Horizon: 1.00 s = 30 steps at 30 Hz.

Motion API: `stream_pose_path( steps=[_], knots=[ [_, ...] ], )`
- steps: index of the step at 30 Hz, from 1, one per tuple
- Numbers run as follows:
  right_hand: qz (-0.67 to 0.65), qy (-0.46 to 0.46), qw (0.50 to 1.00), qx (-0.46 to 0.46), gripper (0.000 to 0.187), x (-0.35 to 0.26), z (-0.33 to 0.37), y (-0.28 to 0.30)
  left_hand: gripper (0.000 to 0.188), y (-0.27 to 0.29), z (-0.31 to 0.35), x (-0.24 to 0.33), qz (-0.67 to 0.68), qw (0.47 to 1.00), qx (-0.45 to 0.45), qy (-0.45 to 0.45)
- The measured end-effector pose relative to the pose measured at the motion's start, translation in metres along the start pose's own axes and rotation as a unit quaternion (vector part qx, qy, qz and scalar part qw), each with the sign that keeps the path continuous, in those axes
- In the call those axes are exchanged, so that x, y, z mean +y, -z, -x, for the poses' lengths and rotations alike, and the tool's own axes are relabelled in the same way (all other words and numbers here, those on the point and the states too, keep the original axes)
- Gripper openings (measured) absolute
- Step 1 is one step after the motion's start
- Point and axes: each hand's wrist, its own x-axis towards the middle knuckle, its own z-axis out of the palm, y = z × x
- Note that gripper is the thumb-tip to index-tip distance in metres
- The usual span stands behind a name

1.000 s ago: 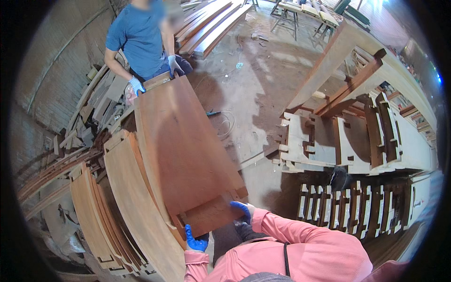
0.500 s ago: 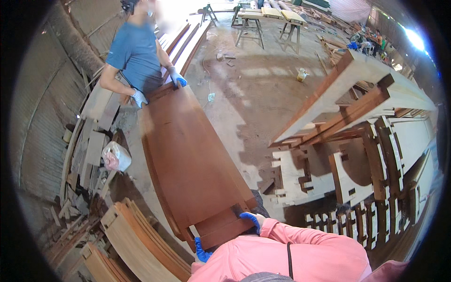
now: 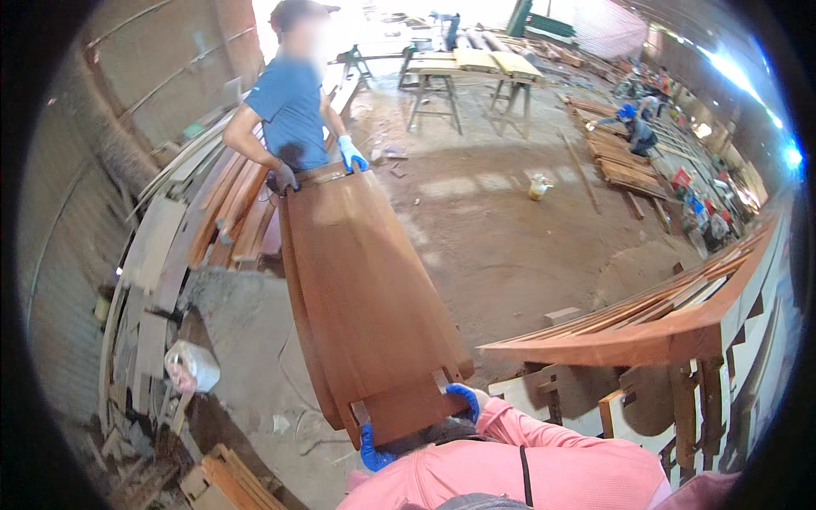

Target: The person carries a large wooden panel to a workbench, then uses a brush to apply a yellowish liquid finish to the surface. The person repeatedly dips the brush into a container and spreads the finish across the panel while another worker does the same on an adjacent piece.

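Note:
A long reddish-brown wooden panel (image 3: 365, 280) stretches away from me, held at both ends. My left hand (image 3: 372, 449), in a blue glove, grips its near left corner. On the near right corner, my right hand (image 3: 463, 399) is wrapped round the edge, also in a blue glove. The fingertips of both hands are partly hidden by the wood. At the far end, a co-worker in a blue shirt (image 3: 291, 110) faces me with both gloved hands on the panel.
Wooden frames and slotted boards (image 3: 612, 344) stand close on my right. A white bucket (image 3: 194, 367) and stacked timber (image 3: 153, 255) lie to the left, with curved boards (image 3: 225, 480) nearby. Sawhorses (image 3: 438, 93) stand further back, and people crouch by planks (image 3: 625, 157) at far right.
The panel, the co-worker and I have shifted forward past the stacked curved boards, which now sit lower in view. The co-worker's hands and mine stay on the panel.

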Motion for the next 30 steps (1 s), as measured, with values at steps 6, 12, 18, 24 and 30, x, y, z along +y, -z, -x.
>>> stream_pose_path(
  steps=[6, 12, 18, 24, 30],
  knots=[
    [0.212, 0.246, 0.946, -0.024, 0.042, -0.131, -0.063, -0.036, 0.063, -0.097, -0.131, 0.031, -0.079, 0.992, -0.088, -0.033],
    [0.005, 0.101, 0.995, -0.002, 0.034, -0.242, -0.187, -0.062, 0.062, -0.135, -0.31, 0.084, -0.073, 0.996, -0.046, -0.002],
    [0.227, 0.318, 0.919, -0.046, 0.039, -0.377, -0.295, -0.091, 0.056, -0.219, -0.481, 0.115, -0.059, 0.998, -0.02, -0.02],
    [0.229, 0.344, 0.906, -0.089, 0.04, -0.527, -0.414, -0.092, 0.054, -0.331, -0.626, 0.143, -0.064, 0.998, 0.006, 0.011],
    [0.532, 0.307, 0.779, -0.127, 0.04, -0.704, -0.501, -0.051, 0.053, -0.437, -0.784, 0.105, -0.054, 0.998, 0.007, 0.033]
  ],
)
